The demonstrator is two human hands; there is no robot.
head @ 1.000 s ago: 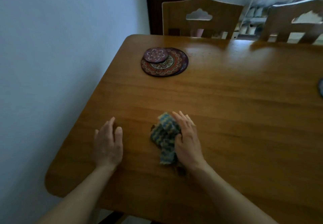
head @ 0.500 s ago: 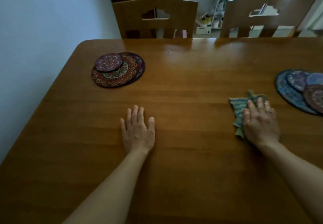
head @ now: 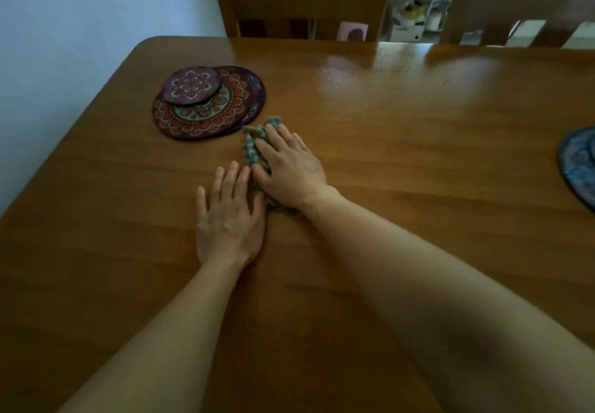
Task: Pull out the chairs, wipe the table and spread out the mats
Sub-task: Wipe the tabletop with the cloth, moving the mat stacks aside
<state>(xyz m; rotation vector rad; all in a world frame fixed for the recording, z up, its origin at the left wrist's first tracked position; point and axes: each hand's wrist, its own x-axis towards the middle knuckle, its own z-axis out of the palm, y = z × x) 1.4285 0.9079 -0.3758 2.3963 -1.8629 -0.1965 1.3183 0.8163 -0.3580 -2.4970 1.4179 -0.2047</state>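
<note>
Pale blue wall runs down the left side, and against it sits the wooden desk [head: 402,142], glossy where light falls on its far half. Left of centre lies a stack of red patterned mats [head: 209,103], a small one on top of larger ones, not yet spread out and probably kept piled so the wood can be wiped around them. Just beside the stack's right edge is the blue-green cloth [head: 254,145], bunched up under the right hand [head: 289,168], whose grip is flat, fingers spread and pressing down rather than pinching. The left hand [head: 230,216] lies palm down close against it, fingers straight and relaxed, holding nothing; it seems to brace the body during the reach. Two chairs [head: 302,0] stand at the far edge. At the right border a blue mat [head: 579,161] is partly out of view.

Half a second ago the cloth was well over to the right, near the blue mats; now it has swept back to the red stack, and the hands have closed together.
</note>
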